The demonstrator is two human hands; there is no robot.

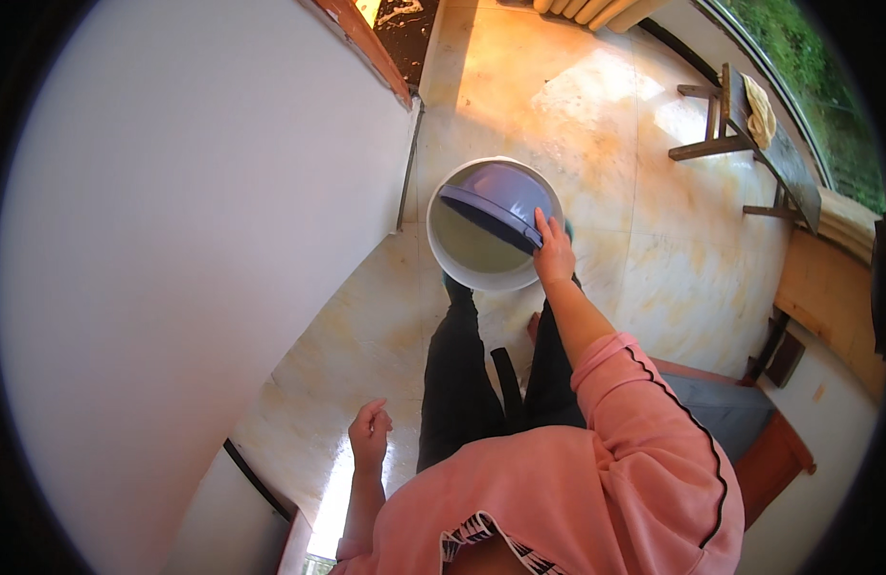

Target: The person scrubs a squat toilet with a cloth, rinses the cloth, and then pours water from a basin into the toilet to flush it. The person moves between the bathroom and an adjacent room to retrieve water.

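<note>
A white plastic bucket (497, 280) stands on the tiled floor in front of my feet, with cloudy, greenish liquid inside. My right hand (555, 248) grips the rim of a purple plastic basin (497, 190), which is tilted on its side within the mouth of the bucket. Part of the basin's underside faces up, and its dark inner side faces the liquid. Away from the bucket, my left hand (371, 425) hangs at my left side with its fingers loosely curled and nothing visible in it.
A white wall (198, 215) rises close on the left, its corner near the bucket. A dark wooden bench (773, 151) with a pale cloth (759, 111) on it stands at the upper right, by a window. The tiled floor (594, 172) shines in places. A wooden piece (777, 467) is at the lower right.
</note>
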